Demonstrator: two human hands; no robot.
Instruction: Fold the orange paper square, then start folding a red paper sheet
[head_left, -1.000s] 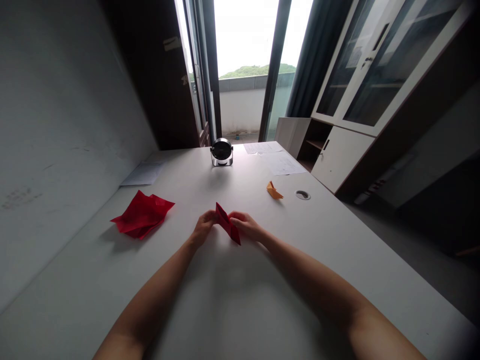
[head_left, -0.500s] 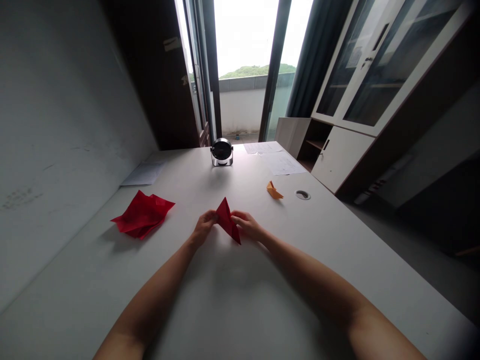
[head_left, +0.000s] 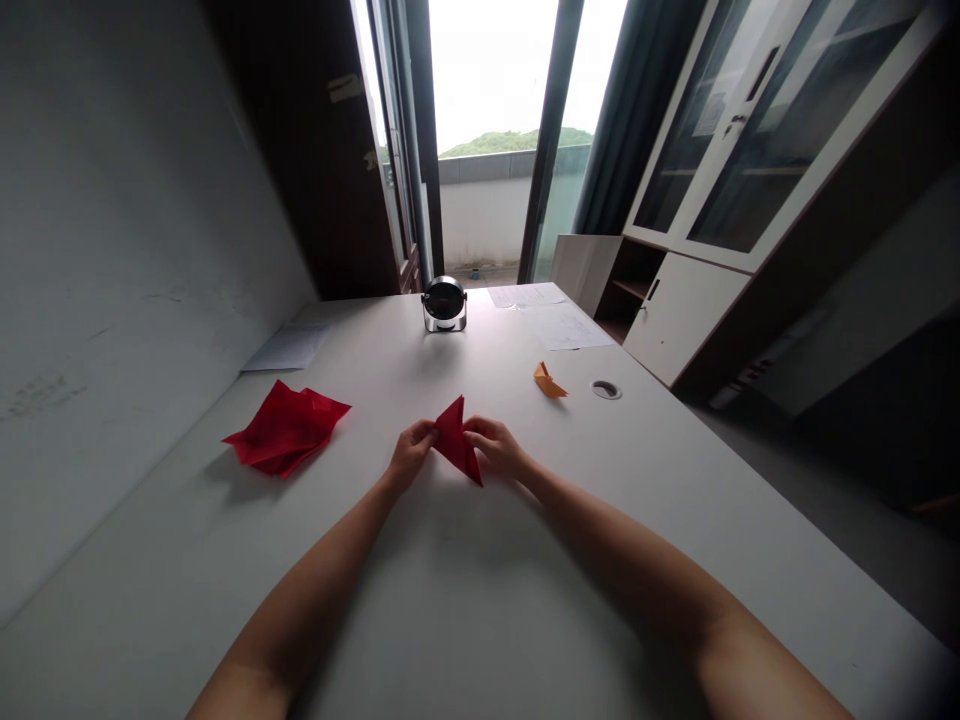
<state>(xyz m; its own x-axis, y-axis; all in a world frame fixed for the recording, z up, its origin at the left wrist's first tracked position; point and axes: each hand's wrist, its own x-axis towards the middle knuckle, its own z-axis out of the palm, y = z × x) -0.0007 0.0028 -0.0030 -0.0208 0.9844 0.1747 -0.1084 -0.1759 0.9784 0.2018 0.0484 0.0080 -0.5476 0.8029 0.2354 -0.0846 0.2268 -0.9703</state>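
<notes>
A folded piece of red paper (head_left: pixel 454 440), roughly triangular with one point up and one toward me, is held between my two hands over the middle of the table. My left hand (head_left: pixel 413 446) pinches its left corner. On the other side, my right hand (head_left: pixel 495 443) grips the right edge with thumb and fingers; some fingertips are hidden behind the paper. Off to the left lie crumpled sheets of red paper (head_left: pixel 289 428). A small orange folded paper shape (head_left: pixel 550 381) rests beyond my right hand.
On the white table (head_left: pixel 465 620) a round black-and-silver device (head_left: pixel 445 304) stands at the far end. Printed sheets (head_left: pixel 566 326) lie at the back right, another paper (head_left: pixel 286 347) at the back left. A cable hole (head_left: pixel 605 390) is near the right edge; a wall (head_left: pixel 150 300) borders the left.
The upper point of the folded red paper has swung slightly to the right between my hands. Both hands keep their hold, nearly in place.
</notes>
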